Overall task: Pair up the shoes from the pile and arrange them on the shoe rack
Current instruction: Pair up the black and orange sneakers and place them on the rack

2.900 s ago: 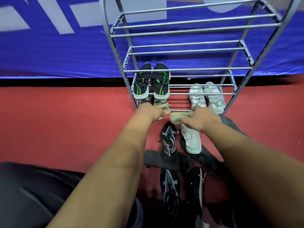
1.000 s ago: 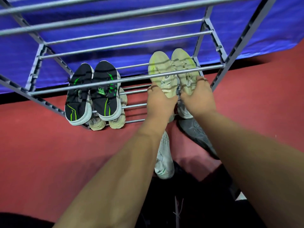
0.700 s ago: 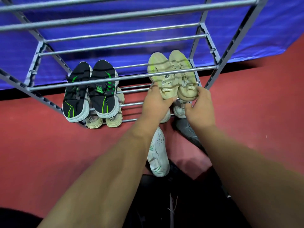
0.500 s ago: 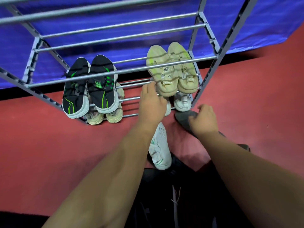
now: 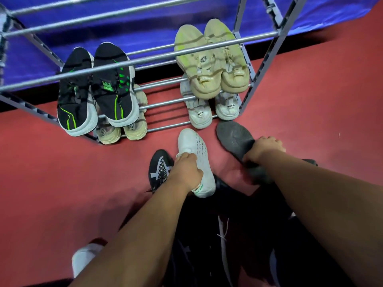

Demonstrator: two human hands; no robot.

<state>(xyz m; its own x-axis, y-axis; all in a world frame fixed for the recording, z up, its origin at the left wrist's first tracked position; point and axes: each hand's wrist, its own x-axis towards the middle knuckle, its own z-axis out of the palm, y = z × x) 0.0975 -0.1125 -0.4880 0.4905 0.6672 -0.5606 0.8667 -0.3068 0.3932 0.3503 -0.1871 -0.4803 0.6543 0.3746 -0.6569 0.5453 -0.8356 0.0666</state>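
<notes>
Our left grip (image 5: 186,170) grasps the white shoe (image 5: 196,148), our right grip (image 5: 264,149) the grey shoe (image 5: 233,135), shoe rack (image 5: 145,60) just beyond both.

The black shoes (image 5: 95,90) are green-striped, the white shoe (image 5: 196,148) dark-speckled, the grey shoe (image 5: 234,135) plain.

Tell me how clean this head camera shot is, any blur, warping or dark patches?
Head view: wide-angle warping splays the rails of the rack; those rails throw striped shadows across the beige shoes; the grey shoe smears into blur near the right hand; the pile of dark shoes at the bottom is underlit; the white shoe in the left hand is fairly sharp.
</notes>
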